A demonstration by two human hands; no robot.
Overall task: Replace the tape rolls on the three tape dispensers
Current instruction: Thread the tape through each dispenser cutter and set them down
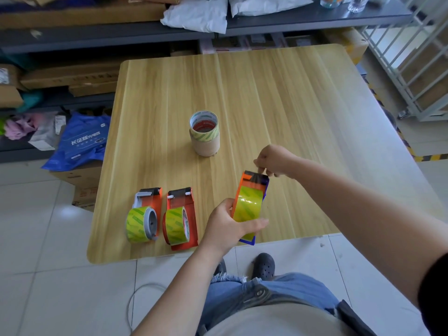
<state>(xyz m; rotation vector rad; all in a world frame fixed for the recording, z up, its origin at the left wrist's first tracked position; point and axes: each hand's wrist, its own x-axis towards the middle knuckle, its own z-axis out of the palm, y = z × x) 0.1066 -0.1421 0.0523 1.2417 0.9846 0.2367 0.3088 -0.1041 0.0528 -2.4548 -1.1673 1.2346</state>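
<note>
My left hand [230,223] grips an orange and blue tape dispenser [254,183] with a yellow-green tape roll [248,206] in it, held just above the table's near edge. At its far end my right hand [272,160] pinches the tape by the cutter. Two more orange dispensers lie on the wooden table [266,98] to the left, each holding a yellow-green roll: the left one [145,214] has grey parts, the middle one [180,220] is all orange. A stack of rolls [204,133] stands mid-table: a thin yellow-green one on bare cardboard cores.
Beyond the table's far edge runs a dark shelf [97,35] with cardboard boxes and white parcel bags [196,14]. A blue bag [80,141] lies on cartons left of the table. A metal cage trolley [417,69] stands at the right. My feet are under the near edge.
</note>
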